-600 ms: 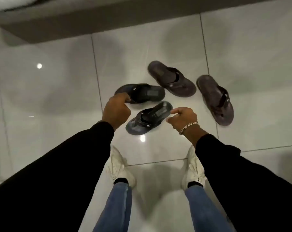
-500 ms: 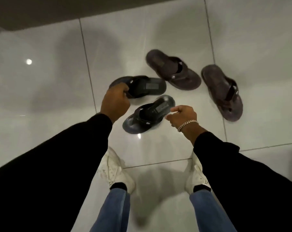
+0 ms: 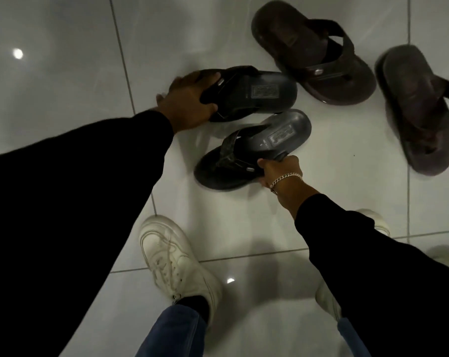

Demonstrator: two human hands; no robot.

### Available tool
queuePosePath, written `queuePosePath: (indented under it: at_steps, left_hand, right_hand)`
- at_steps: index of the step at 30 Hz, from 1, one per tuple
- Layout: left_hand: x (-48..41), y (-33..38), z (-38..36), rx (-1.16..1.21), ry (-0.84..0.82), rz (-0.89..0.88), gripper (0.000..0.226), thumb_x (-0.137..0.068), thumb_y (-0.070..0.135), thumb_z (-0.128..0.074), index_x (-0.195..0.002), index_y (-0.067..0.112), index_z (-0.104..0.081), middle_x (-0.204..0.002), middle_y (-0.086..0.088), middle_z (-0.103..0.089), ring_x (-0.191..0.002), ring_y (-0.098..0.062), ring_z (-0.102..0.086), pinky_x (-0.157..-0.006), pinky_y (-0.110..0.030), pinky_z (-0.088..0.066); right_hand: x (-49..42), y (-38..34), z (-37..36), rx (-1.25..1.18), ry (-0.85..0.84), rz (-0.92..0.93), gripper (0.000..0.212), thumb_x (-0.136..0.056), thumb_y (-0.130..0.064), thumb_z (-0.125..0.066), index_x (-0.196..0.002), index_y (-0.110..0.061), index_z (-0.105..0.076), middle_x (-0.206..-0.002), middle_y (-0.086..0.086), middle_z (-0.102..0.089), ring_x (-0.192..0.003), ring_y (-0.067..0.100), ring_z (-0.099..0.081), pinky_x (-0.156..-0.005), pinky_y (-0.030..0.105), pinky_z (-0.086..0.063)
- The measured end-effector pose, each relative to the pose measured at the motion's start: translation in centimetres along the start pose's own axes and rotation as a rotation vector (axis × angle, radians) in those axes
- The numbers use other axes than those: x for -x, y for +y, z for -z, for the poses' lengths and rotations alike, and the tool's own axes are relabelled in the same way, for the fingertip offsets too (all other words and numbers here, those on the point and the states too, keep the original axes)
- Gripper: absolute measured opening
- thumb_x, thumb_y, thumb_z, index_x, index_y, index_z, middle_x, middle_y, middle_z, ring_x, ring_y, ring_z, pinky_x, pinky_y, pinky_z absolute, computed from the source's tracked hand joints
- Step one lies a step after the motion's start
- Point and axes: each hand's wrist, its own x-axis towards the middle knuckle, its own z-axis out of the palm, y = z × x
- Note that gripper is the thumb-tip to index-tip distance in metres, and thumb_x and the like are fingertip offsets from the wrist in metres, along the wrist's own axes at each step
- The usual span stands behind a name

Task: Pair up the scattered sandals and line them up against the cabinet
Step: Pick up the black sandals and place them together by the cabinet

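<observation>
head cam, looking down at glossy white tile floor (image 3: 63,99). four sandals in upper centre/right of frame, none lined up yet; cabinet not in view. left hand (image 3: 190,101) closed over toe/strap end of upper black sandal (image 3: 257,95), thumb on near edge, fingers wrapped across the top by the strap, i.e. clamped on it. sandal looks still on or barely off the floor, cannot tell which. right hand (image 3: 279,172), w/ chain bracelet (image 3: 286,177) at wrist, pinches near side edge of lower black sandal (image 3: 251,153) about mid-length, fingers curled under the sole rim, clamped on it. that sandal's heel end points to upper right and sits just beside the upper one's heel, maybe touching. both black ones carry a rectangular stamp on the heel pad, so judged a matching pair. two brown sandals: brown sandal a (image 3: 313,52) at top centre-right, brown sandal b (image 3: 419,109) at right edge, near each other but at diff angles, untouched. handling est.: thong-type, thick moulded sole, prob light and fairly stiff w/ some flex; one-hand lift each is fine. straps soft, so pulling by the strap alone would let the sole swing; an edge pinch at mid-sole or a grip over the strap root gives better control of orientation. tile is shiny, so soles may slide if pushed, useful for nudging into line. person's white sneaker (image 3: 177,258) at lower centre, well apart from the sandals. step judged: picking up black pair, early in task.
</observation>
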Motion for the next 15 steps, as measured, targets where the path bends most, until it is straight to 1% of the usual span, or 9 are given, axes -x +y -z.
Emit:
queuePosePath:
  at_steps: [3,5,7,8,9,11,12,14,15]
  left_hand:
    - [2.4,-1.3,-0.8,0.043,0.034,0.086,0.080,-0.078,0.051,-0.045,-0.152,0.044,-0.017,-0.165,-0.003,-0.024,-0.145,-0.043,-0.030,-0.113,-0.066,-0.029]
    - [4.5,-2.2,-1.7,0.061,0.099,0.166,0.074,-0.084,0.045,-0.051,-0.152,0.045,-0.019,-0.160,-0.008,-0.029,-0.134,-0.049,-0.039,-0.107,-0.066,-0.036]
    - [6.4,-3.4,-2.5,0.057,0.148,0.215,0.071,-0.089,0.039,-0.054,-0.153,0.041,-0.023,-0.152,-0.014,-0.035,-0.126,-0.050,-0.043,-0.102,-0.065,-0.042]
    - [7.1,-4.1,-3.0,0.049,0.155,0.231,0.069,-0.090,0.038,-0.054,-0.152,0.038,-0.025,-0.148,-0.015,-0.038,-0.124,-0.049,-0.044,-0.101,-0.064,-0.043]
    - [7.7,-4.9,-3.3,0.057,0.165,0.246,0.066,-0.090,0.037,-0.054,-0.151,0.035,-0.030,-0.145,-0.016,-0.041,-0.123,-0.048,-0.044,-0.100,-0.063,-0.044]
    - [8.6,-6.4,-3.8,0.194,0.253,0.267,0.056,-0.091,0.032,-0.055,-0.146,0.027,-0.041,-0.139,-0.019,-0.048,-0.124,-0.046,-0.047,-0.103,-0.056,-0.043]
    - [8.7,-7.0,-4.0,0.324,0.340,0.274,0.052,-0.092,0.029,-0.056,-0.143,0.022,-0.045,-0.136,-0.020,-0.052,-0.124,-0.044,-0.050,-0.104,-0.049,-0.043]
    - [8.2,-7.4,-3.7,0.546,0.468,0.303,0.048,-0.093,0.027,-0.057,-0.139,0.017,-0.049,-0.133,-0.019,-0.057,-0.124,-0.036,-0.054,-0.103,-0.039,-0.042]
    - [7.7,-7.3,-3.3,0.620,0.474,0.318,0.048,-0.093,0.029,-0.058,-0.139,0.017,-0.051,-0.134,-0.017,-0.059,-0.124,-0.032,-0.056,-0.101,-0.033,-0.042]
  right_hand:
    - [0.6,-1.8,-0.6,0.032,0.010,0.027,0.054,-0.077,-0.028,-0.069,-0.124,-0.007,-0.053,-0.116,0.018,-0.066,-0.103,0.040,-0.068,-0.081,0.044,-0.060]
    - [0.9,-3.0,-1.1,0.108,0.028,0.071,0.048,-0.081,-0.026,-0.066,-0.123,-0.008,-0.054,-0.114,0.014,-0.066,-0.098,0.035,-0.068,-0.060,0.034,-0.058]
    - [1.1,-3.9,-1.5,0.131,0.057,0.152,0.046,-0.083,-0.026,-0.066,-0.125,-0.013,-0.055,-0.109,0.006,-0.062,-0.090,0.027,-0.062,-0.045,0.022,-0.046]
    - [1.2,-4.3,-1.5,0.118,0.069,0.197,0.046,-0.083,-0.027,-0.067,-0.126,-0.015,-0.056,-0.107,0.003,-0.060,-0.089,0.023,-0.059,-0.047,0.018,-0.047]
    - [1.3,-4.7,-1.7,0.103,0.077,0.242,0.047,-0.083,-0.028,-0.069,-0.126,-0.017,-0.057,-0.108,0.002,-0.062,-0.091,0.022,-0.059,-0.056,0.017,-0.051]
    - [1.4,-5.3,-1.9,0.073,0.105,0.288,0.046,-0.083,-0.034,-0.069,-0.125,-0.017,-0.060,-0.118,0.005,-0.068,-0.103,0.025,-0.064,-0.089,0.029,-0.055]
    - [1.4,-5.6,-1.9,0.063,0.129,0.294,0.044,-0.083,-0.036,-0.068,-0.122,-0.016,-0.063,-0.120,0.009,-0.069,-0.108,0.028,-0.065,-0.097,0.038,-0.053]
    - [1.1,-5.9,-1.8,0.049,0.141,0.300,0.031,-0.086,-0.038,-0.065,-0.105,-0.014,-0.070,-0.112,0.013,-0.072,-0.107,0.033,-0.066,-0.097,0.045,-0.053]
    - [1.0,-6.0,-2.0,0.057,0.124,0.313,0.023,-0.087,-0.036,-0.064,-0.094,-0.015,-0.071,-0.105,0.014,-0.073,-0.104,0.034,-0.066,-0.096,0.046,-0.053]
